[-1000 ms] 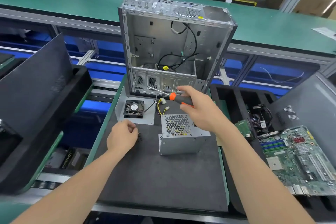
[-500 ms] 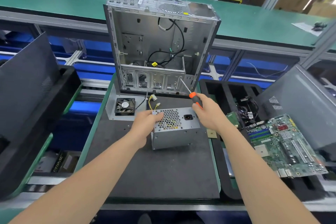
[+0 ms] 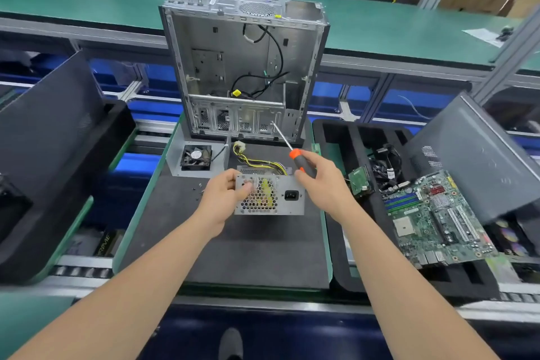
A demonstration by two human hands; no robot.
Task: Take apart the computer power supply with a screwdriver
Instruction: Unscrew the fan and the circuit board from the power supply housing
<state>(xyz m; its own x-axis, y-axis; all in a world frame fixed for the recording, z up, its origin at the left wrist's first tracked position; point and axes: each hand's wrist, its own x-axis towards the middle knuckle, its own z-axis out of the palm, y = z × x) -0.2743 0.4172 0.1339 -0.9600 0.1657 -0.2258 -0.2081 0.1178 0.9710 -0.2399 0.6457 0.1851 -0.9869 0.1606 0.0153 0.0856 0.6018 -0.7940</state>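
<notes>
Start with the biggest piece: one stripped computer case (image 3: 204, 38) stands upright at the far end of the black mat (image 3: 248, 254), open side towards you. One dark side panel (image 3: 49, 114) leans on your left and one grey side panel (image 3: 473, 155) on your right, with one motherboard (image 3: 432, 222) lying in the tray below the grey one.

The one power supply (image 3: 287, 207) sits on the mat just in front of the case, tipped so its honeycomb grille and mains socket face you. Judge it as a stiff sheet-steel box, dense for its size, with smooth walls that could slip and folded edges that could bite. Take it by the solid side walls, not the thin grille, and never by the soft cable bundle (image 3: 257, 162) trailing from its back.

Your left hand (image 3: 219, 204) has it that way now: fingers hooked over the top left edge, thumb pressed on the grille. Your right hand (image 3: 324, 187) is wrapped round the handle of the one screwdriver (image 3: 301, 162), shaft pointing up towards the case. Whether that hand also touches the box, I cannot tell.

One fan (image 3: 195, 156) lies on its plate to the left. A few loose screws (image 3: 201, 187) dot the mat beside your left hand, too small to count.
</notes>
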